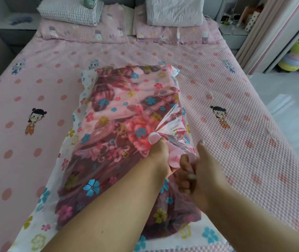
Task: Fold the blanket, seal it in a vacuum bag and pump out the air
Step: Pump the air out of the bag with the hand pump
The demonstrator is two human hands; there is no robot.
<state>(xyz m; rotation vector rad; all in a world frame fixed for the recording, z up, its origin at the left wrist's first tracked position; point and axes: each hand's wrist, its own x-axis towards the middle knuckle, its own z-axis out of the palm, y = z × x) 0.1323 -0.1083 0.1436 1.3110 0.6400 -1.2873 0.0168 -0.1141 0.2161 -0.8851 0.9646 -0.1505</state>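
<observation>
**Pumping the bag down**

The blanket (119,113) lies bagged on the bed (236,99). My left hand (160,157) and right hand (196,171) both grip the pink pump (174,157). The vacuum bag (170,122) looks slick and crinkly, so I'd hold at the valve.

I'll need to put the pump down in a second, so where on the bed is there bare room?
Bare bedspread lies left of the vacuum bag, right of it, and between it and the pillows. The bag's near end is crowded by both hands.
</observation>
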